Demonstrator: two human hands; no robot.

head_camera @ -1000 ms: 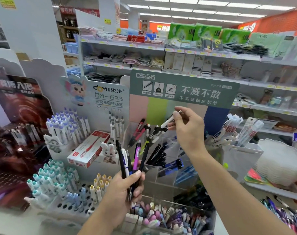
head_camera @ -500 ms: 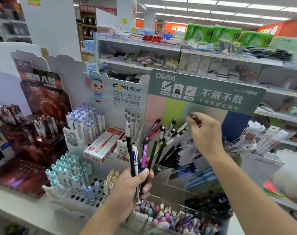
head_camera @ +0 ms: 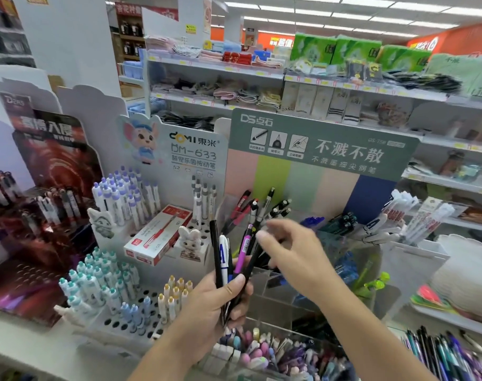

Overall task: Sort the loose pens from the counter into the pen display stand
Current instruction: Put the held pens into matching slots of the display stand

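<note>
My left hand (head_camera: 215,306) grips a bunch of pens (head_camera: 241,259) upright: a black one, a white one, a purple one and more dark ones. My right hand (head_camera: 292,251) hovers just right of the bunch, blurred. Its fingertips sit close to the purple pen's top and it holds nothing. Behind both hands stands the clear acrylic pen display stand (head_camera: 275,295) with a green header card (head_camera: 317,144). Several black, white and red pens (head_camera: 264,207) lean in its top left compartment. Lower compartments hold dark and blue pens, partly hidden by my right hand.
A white peg stand (head_camera: 118,204) full of purple-capped and teal-capped pens stands to the left, with a red and white box (head_camera: 157,235) on it. A clear bin of small items (head_camera: 262,350) sits below. Loose pens (head_camera: 440,350) lie at lower right. Stocked shelves run behind.
My right hand has left the top compartment, where the white pen it held now stays, and come down to the bunch. The view has shifted left and closer.
</note>
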